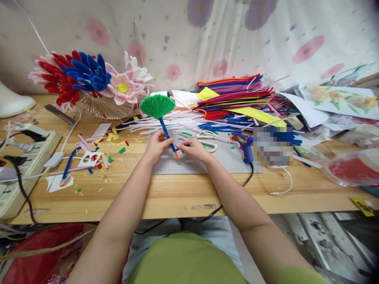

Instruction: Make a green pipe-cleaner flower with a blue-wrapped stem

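Note:
A green fan-shaped leaf made of pipe cleaners (157, 105) stands on a blue-wrapped stem (164, 129) with an orange lower end. My left hand (159, 145) is closed around the stem at mid-length. At the stem's lower end, the fingertips of my right hand (193, 148) pinch together by the blue and orange part; exactly what lies between them is partly hidden. Both hands are above a grey cutting mat (168, 167). Behind my right hand lie scissors with pale handles (210, 146).
A blue glue gun (245, 146) with a black cord rests on the mat's right. Bundled pipe cleaners (233, 96) lie at the back. Fuzzy flowers (89, 73) stand back left, a power strip (44, 150) far left, and scraps (91, 158) litter the table (118, 201).

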### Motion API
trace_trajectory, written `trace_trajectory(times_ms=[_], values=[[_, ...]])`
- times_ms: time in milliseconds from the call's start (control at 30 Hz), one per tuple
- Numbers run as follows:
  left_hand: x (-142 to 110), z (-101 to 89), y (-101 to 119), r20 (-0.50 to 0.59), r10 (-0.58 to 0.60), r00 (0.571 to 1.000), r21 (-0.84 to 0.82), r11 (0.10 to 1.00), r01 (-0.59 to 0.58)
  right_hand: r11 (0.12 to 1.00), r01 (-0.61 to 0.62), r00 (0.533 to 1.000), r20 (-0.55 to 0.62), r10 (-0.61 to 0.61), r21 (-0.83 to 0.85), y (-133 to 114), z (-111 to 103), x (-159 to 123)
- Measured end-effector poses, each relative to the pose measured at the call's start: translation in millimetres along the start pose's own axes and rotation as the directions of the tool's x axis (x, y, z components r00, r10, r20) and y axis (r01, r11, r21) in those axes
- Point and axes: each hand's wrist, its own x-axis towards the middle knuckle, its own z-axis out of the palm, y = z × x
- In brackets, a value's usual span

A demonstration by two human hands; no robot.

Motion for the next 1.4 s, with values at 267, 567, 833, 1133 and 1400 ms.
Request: trace_trajectory(times_ms=[267, 567, 833, 1133, 1400], values=[[-2, 1.7, 2, -0.016, -0.002, 1.000, -0.017, 1.000, 0.002, 0.977, 0.014, 0.991, -0.129, -0.042, -0.212, -3, 5, 0], [-2, 3.6, 2, -0.053, -0.008, 0.999, -0.047, 0.999, 0.005, 0.852, 0.092, 0.924, -0.275, -0.266, -0.516, -3, 8, -5], [-1, 3.7, 3, -0.127, -0.005, 0.992, -0.083, 0.997, -0.005, 0.820, 0.126, 0.834, -0.389, -0.392, -0.558, -12, 17, -20], [-1, 5.1, 2, -0.160, 0.012, 0.987, -0.080, 0.996, -0.025, 0.823, 0.117, 0.865, -0.350, -0.360, -0.555, -9, 28, -18], [0, 4.8, 1, -0.170, 0.028, 0.985, -0.074, 0.996, -0.041, 0.857, 0.087, 0.880, -0.365, -0.305, -0.507, -10, 33, -16]])
